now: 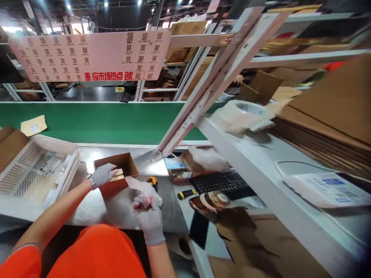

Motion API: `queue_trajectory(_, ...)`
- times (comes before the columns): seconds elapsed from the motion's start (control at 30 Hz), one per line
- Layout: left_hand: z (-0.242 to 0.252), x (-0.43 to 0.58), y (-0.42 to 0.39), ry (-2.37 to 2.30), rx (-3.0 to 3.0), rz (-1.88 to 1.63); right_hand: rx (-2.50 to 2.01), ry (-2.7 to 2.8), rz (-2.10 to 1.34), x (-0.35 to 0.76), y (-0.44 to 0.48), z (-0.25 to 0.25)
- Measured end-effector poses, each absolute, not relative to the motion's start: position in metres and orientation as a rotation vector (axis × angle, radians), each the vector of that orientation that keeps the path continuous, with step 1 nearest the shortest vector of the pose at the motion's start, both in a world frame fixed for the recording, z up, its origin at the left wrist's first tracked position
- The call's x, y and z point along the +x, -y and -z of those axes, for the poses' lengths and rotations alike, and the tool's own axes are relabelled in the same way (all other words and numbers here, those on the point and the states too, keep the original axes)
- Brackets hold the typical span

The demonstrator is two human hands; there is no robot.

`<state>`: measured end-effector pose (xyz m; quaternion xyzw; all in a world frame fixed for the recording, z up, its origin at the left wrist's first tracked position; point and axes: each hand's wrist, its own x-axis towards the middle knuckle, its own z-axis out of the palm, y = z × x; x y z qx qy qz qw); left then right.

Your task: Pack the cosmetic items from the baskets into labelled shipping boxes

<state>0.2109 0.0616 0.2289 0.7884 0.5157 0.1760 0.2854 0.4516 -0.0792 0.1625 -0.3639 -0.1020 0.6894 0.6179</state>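
Both my hands wear grey gloves. My left hand [103, 173] reaches into a small open cardboard box [116, 178] on the grey worktop and rests, fingers curled, on a tan item [118, 174] inside it. My right hand [148, 216] is closed around a crumpled clear plastic bag [143, 190], held above the worktop just right of the box. What the bag contains, if anything, I cannot make out.
A white mesh basket [34, 170] stands at the left. A green conveyor belt [95, 121] runs behind, with a padded envelope [33, 125] on it. To the right are a black keyboard [222, 181], tape rolls [213, 200], a yellow-black cutter [187, 194], a shelf with a tape roll [242, 116] and flat cardboard [333, 112].
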Motion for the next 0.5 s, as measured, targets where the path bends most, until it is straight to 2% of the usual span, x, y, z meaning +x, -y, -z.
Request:
queue_trajectory(0.1,-0.254,0.209,-0.034,-1.124,2.041,-0.586,-0.859,0.284,-1.705,0.436,0.066,-0.163)
queue_trajectory(0.2,-0.275,0.201,-0.01,-1.03,2.187,-0.559,-0.879,0.295,-1.868,0.409,0.052,-0.167)
queue_trajectory(0.3,-0.282,0.183,0.002,-1.177,2.155,-0.555,-0.909,0.363,-1.983,0.382,0.04,-0.176)
queue_trajectory(0.5,-0.278,0.125,0.009,-1.614,1.672,-0.871,-1.009,0.498,-2.102,0.352,0.023,-0.191)
